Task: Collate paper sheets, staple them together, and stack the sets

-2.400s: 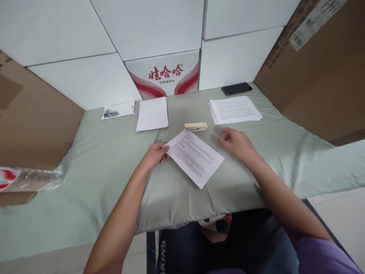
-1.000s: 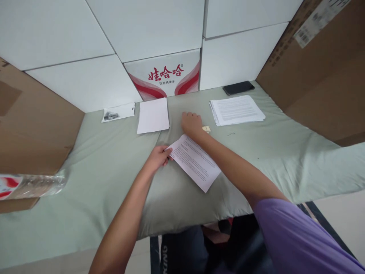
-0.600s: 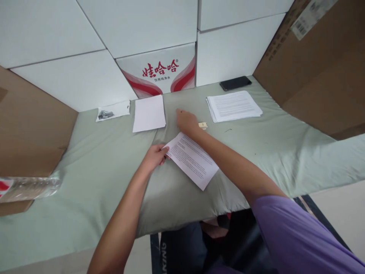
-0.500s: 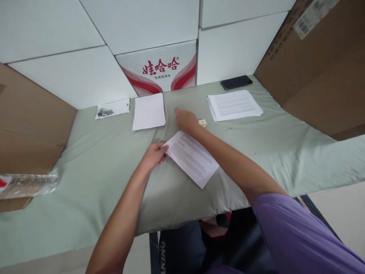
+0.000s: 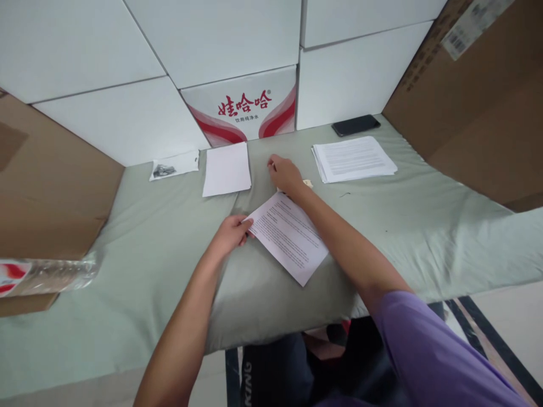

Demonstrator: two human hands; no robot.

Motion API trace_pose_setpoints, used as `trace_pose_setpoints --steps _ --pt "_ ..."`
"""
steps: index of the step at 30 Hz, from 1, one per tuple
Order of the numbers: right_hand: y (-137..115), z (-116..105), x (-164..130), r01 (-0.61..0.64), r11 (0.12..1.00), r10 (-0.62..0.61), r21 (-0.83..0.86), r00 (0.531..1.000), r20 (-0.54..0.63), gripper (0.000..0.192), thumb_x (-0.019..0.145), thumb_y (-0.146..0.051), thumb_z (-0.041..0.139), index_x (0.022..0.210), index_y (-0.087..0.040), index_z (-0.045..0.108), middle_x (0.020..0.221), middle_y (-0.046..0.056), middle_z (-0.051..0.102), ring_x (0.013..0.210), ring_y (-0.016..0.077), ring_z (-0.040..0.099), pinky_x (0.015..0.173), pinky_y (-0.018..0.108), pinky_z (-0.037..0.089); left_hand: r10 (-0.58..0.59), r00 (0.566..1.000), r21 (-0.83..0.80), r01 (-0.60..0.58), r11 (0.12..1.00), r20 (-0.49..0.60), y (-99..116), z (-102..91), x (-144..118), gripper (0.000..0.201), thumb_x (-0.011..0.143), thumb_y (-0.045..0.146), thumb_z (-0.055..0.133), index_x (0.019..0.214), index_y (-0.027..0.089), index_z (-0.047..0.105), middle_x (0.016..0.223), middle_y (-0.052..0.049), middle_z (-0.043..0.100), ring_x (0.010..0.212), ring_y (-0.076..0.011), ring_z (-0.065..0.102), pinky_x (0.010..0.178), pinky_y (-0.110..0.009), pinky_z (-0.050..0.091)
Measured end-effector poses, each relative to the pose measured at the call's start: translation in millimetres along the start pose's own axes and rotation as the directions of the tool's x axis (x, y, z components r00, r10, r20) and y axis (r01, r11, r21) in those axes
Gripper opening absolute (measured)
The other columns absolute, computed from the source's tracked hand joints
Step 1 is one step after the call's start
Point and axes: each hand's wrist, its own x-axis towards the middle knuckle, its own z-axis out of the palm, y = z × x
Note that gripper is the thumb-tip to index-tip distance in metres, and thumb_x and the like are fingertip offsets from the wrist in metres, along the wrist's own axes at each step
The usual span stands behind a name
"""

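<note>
A printed sheet of paper [image 5: 288,237] lies at a slant before me, its left corner pinched between the thumb and fingers of my left hand [image 5: 234,233]. Just beyond the sheet's far edge is my right hand [image 5: 286,172], with its fingers curled in. Whatever those fingers hold, if anything, is hidden. A small cream-coloured object [image 5: 307,183] shows partly from behind my right wrist; its kind is unclear. Left of my right hand lies a stack of blank-looking white paper [image 5: 227,169]. Farther right is a stack of printed pages [image 5: 354,159].
A black phone [image 5: 356,125] lies at the back right. A clear packet with dark small pieces [image 5: 175,166] is at the back left. White boxes [image 5: 250,107] wall the back, with cardboard boxes [image 5: 466,113] at the sides. A plastic bottle [image 5: 55,275] lies far left.
My right hand's fingers have curled inward near the sheet's far edge. My left hand keeps its pinch on the sheet. The whole view has shifted slightly.
</note>
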Motion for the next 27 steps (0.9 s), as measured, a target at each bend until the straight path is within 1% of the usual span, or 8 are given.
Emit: trace_pose_setpoints --steps 5,9,12,14,16,19,23,27 --pt "-3.1 -22.8 -18.6 0.11 0.948 -0.071 0.299 0.988 -0.138 0.022 0.097 -0.024 0.042 0.102 -0.015 0.061 0.084 0.004 0.064 0.079 0.0161 0.056 0.078 0.029 0.042 0.048 0.997 -0.014 -0.049 0.999 -0.055 3.0 -29.2 -6.5 0.021 0.085 0.035 0.063 0.076 0.015 0.064 0.059 0.0 0.061 0.036 -0.0061 0.04 0.037 -0.021 0.024" --pt "-2.7 -49.5 -71.2 0.048 0.88 -0.056 0.473 0.998 0.001 0.022 0.095 -0.034 0.052 0.093 -0.016 0.064 0.089 0.005 0.067 0.081 0.0157 0.058 0.077 0.028 0.043 0.13 0.986 0.002 -0.131 0.991 -0.107 6.8 -64.9 -19.0 0.02 0.083 0.037 0.067 0.076 0.018 0.066 0.054 0.003 0.053 0.038 -0.0058 0.036 0.038 -0.021 0.021" --pt "9.7 -63.8 -115.8 -0.096 0.823 -0.012 0.56 0.982 0.186 0.029 0.091 -0.044 0.062 0.099 -0.016 0.068 0.1 0.008 0.07 0.088 0.0181 0.062 0.076 0.029 0.046 0.219 0.959 -0.021 -0.226 0.974 -0.182 10.1 -72.2 -24.1 0.021 0.087 0.037 0.065 0.078 0.018 0.065 0.057 0.003 0.055 0.041 -0.005 0.035 0.039 -0.021 0.02" --pt "22.5 -68.1 -137.8 -0.249 0.696 0.017 0.673 0.943 0.332 0.035 0.09 -0.047 0.064 0.106 -0.016 0.068 0.105 0.011 0.071 0.091 0.0202 0.066 0.072 0.028 0.049 0.305 0.9 -0.063 -0.34 0.938 -0.31 11.3 -60.2 -22.8 0.021 0.091 0.037 0.063 0.082 0.018 0.065 0.064 0.003 0.06 0.043 -0.0038 0.035 0.041 -0.021 0.021" --pt "34.2 -68.8 -150.0 -0.382 0.504 -0.013 0.775 0.894 0.449 0.041 0.089 -0.05 0.064 0.111 -0.015 0.066 0.108 0.014 0.072 0.092 0.0221 0.069 0.069 0.028 0.052 0.355 0.825 -0.102 -0.438 0.893 -0.439 10.4 -37.5 -18.7 0.021 0.094 0.038 0.061 0.086 0.019 0.063 0.068 0.004 0.062 0.044 -0.0031 0.036 0.041 -0.021 0.023" --pt "44.7 -65.8 -152.4 -0.433 0.347 -0.043 0.832 0.879 0.476 0.039 0.088 -0.046 0.069 0.112 -0.016 0.065 0.111 0.014 0.072 0.091 0.0231 0.072 0.068 0.029 0.057 0.357 0.815 -0.151 -0.466 0.872 -0.457 5.3 1.8 -12.4 0.021 0.093 0.041 0.062 0.095 0.021 0.061 0.059 0.007 0.057 0.042 -0.0045 0.041 0.041 -0.02 0.028" --pt "56.8 -60.1 -143.8 -0.387 0.355 0.187 0.851 0.921 0.341 0.027 0.087 -0.037 0.072 0.1 -0.015 0.063 0.095 0.012 0.072 0.066 0.0184 0.07 0.046 0.023 0.047 0.369 0.869 -0.202 -0.447 0.871 -0.331 -2.0 37.0 -11.8 0.027 0.089 0.044 0.067 0.1 0.021 0.057 0.047 0.009 0.053 0.038 -0.0079 0.046 0.039 -0.02 0.03" --pt "86.0 -73.2 -130.1 -0.211 0.472 0.294 0.856 0.953 0.073 0.029 0.09 -0.043 0.069 0.084 -0.019 0.054 0.065 0.001 0.06 0.041 0.0091 0.048 0.034 0.021 0.028 0.393 0.91 -0.221 -0.413 0.884 -0.129 -4.8 48.5 -15.1 0.031 0.087 0.044 0.068 0.103 0.021 0.055 0.069 0.001 0.072 0.041 -0.0076 0.051 0.041 -0.021 0.034"
